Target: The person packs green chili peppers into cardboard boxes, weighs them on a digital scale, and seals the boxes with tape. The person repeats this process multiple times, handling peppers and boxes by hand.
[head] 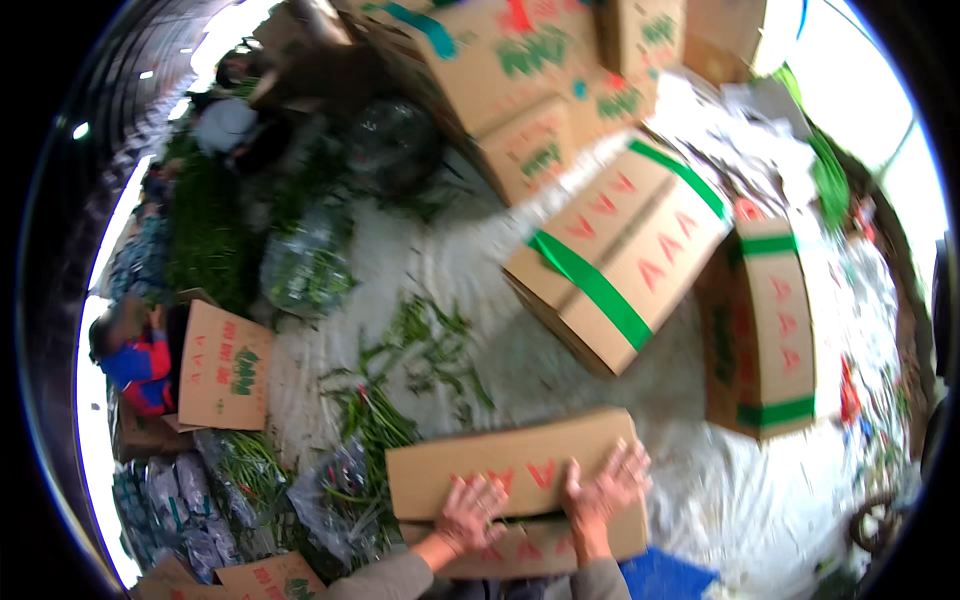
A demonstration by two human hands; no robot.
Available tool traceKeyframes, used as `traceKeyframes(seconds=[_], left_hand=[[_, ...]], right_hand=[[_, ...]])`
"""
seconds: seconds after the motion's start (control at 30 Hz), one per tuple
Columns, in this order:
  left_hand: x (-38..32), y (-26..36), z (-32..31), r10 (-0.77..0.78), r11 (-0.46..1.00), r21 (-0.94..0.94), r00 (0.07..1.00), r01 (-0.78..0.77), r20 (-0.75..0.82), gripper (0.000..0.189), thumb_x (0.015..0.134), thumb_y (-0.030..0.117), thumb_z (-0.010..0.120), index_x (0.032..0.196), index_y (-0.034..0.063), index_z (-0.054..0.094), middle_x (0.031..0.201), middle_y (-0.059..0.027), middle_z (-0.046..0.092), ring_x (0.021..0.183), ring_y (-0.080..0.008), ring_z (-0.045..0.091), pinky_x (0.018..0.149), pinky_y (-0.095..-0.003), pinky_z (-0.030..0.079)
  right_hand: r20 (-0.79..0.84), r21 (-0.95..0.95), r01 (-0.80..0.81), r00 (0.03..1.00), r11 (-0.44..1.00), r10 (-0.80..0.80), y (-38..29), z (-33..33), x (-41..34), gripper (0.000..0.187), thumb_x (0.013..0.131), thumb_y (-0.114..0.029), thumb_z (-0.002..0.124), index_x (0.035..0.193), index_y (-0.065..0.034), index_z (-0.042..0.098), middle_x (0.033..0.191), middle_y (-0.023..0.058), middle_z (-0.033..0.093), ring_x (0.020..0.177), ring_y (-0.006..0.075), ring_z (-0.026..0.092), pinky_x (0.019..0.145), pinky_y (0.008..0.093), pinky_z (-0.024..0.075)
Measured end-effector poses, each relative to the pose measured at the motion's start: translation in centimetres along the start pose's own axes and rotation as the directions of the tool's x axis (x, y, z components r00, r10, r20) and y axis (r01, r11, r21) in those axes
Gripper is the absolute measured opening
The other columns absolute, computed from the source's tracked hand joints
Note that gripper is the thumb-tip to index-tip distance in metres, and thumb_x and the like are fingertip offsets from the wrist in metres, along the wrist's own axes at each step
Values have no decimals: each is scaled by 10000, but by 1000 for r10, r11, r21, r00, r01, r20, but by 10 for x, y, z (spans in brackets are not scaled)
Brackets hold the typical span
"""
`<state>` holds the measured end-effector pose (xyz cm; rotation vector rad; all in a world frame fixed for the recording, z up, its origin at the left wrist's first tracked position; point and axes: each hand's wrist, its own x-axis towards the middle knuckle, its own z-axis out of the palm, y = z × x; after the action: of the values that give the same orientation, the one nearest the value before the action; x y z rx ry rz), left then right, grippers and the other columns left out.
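Note:
Directly before me is a cardboard box [480,457] with red lettering. Its two long top flaps lie folded inward, and a dark gap shows between them. No tape crosses this seam. My left hand [474,514] presses flat on the flaps, left of the middle, with its fingers spread. Towards the right end, my right hand [604,487] also lies flat, its fingers apart and reaching over the far flap. Neither hand grasps anything. Beyond stands a closed carton [615,240] sealed with green tape [592,289].
Another taped carton [780,322] stands at right, below stacked boxes [517,67]. Loose green leaves [427,337] litter the plastic sheet [517,375]. A person [139,367] is beside an open box [225,367] at left. Bagged greens [307,262] and wrapped bundles [180,502] lie nearby.

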<state>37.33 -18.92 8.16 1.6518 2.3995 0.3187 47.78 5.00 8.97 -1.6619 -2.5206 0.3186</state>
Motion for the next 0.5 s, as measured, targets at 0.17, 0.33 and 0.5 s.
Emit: traceKeyframes(seconds=[0.17,0.33,0.5], left_hand=[[-18,20,-4,-100,992,-73,995,99,-14,633,969,552,488,1461,156,533,1565,-57,447,1448,-318,397,1199,-512,254],[2,5,5,-96,983,-164,989,77,-112,445,967,349,555,1336,116,636,1460,-99,557,1364,-332,502,1138,-501,371],[-12,13,-5,-187,973,-178,954,147,-233,318,935,218,583,1219,148,708,1404,-95,608,1313,-301,550,1096,-492,393]], right_hand=[[2,47,3,1000,999,-3,13,3,-22,947,785,-565,697,1494,-15,395,1565,249,315,1412,455,312,1144,583,234],[-67,52,31,997,998,-28,16,16,-5,825,806,-443,691,1481,-43,433,1559,251,336,1432,432,308,1148,569,247],[-55,31,91,995,995,-89,11,17,-12,771,860,-443,632,1495,-60,421,1562,277,307,1421,465,301,1145,576,244]])
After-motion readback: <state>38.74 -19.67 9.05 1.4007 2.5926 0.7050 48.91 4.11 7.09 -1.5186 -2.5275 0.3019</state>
